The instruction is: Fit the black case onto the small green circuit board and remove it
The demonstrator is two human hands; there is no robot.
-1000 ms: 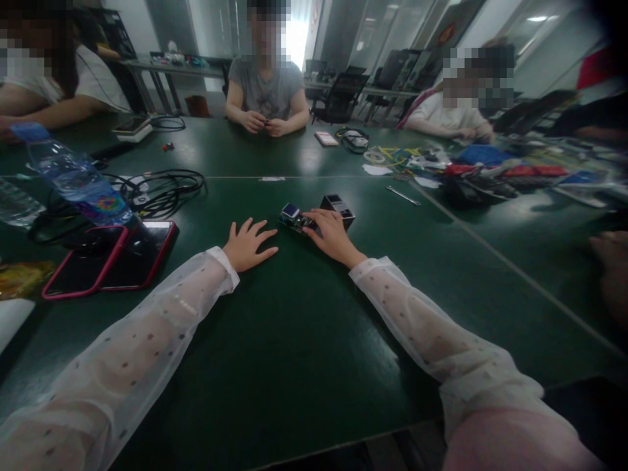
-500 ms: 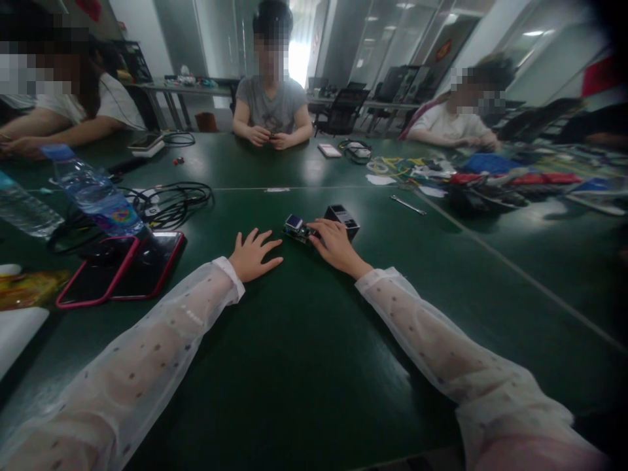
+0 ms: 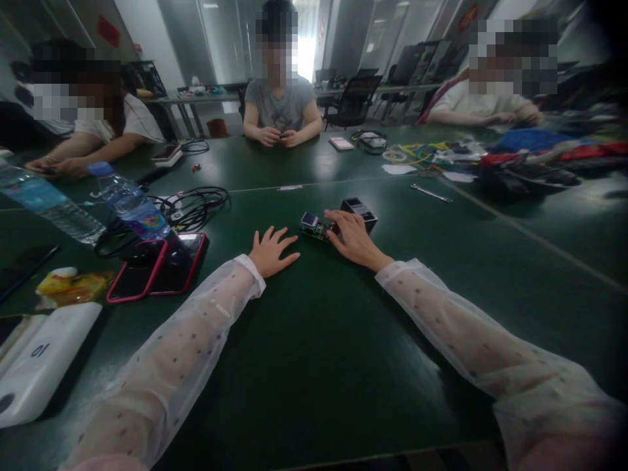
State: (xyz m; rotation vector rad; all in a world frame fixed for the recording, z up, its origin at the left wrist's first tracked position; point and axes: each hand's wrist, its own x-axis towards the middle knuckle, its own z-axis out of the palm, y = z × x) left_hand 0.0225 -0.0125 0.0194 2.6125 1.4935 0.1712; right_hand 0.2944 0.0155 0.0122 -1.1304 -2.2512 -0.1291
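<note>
The board (image 3: 318,231) lies on the table (image 3: 343,347), between and ahead of the hands, its screen (image 3: 309,219) facing up. The right hand (image 3: 354,239) is over the board's right end, fingers bent — whether they pinch it or only rest there, I cannot tell. The left hand (image 3: 273,254) is spread palm down, near the board but apart from it, holding nothing. A box (image 3: 363,210) stands just behind the right hand. The step in hand seems to be positioning the board; the next move calls for a light touch — fingers off the screen
</note>
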